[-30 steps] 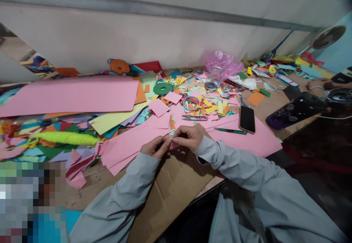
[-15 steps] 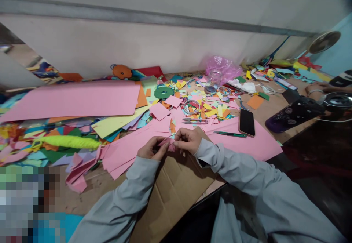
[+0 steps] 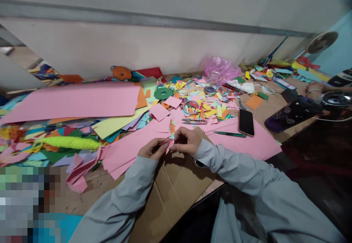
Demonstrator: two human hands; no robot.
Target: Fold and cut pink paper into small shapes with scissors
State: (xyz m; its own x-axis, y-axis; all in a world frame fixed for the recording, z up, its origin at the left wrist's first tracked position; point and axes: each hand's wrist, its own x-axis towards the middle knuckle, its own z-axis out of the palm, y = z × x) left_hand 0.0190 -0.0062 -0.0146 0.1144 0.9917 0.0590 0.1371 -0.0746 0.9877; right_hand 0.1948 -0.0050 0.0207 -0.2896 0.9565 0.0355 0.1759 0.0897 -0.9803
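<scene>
1. Nearest us, a flattened cardboard sheet [image 3: 170, 188] lies at the table's edge.
2. Over its far end our left hand [image 3: 150, 150] and right hand [image 3: 187, 140] meet, the fingertips of both pinched on a small pink paper piece [image 3: 168, 144].
3. Just beyond, pink paper strips [image 3: 129, 147] spread to the left. Snips [image 3: 194, 120], a green pen [image 3: 229, 134] and a phone [image 3: 246, 122] lie to the right.
4. Farther back we see a tape ring [image 3: 191, 107], a glass jar [image 3: 213, 81] and a large pink sheet [image 3: 74, 100].

Below right hand [image 3: 187, 140]: bare cardboard [image 3: 176, 188], passable.
Ahead: scissors [image 3: 194, 121], paper scraps [image 3: 209, 105] obstructing.
Right: phone [image 3: 246, 122], pen [image 3: 229, 134].
</scene>
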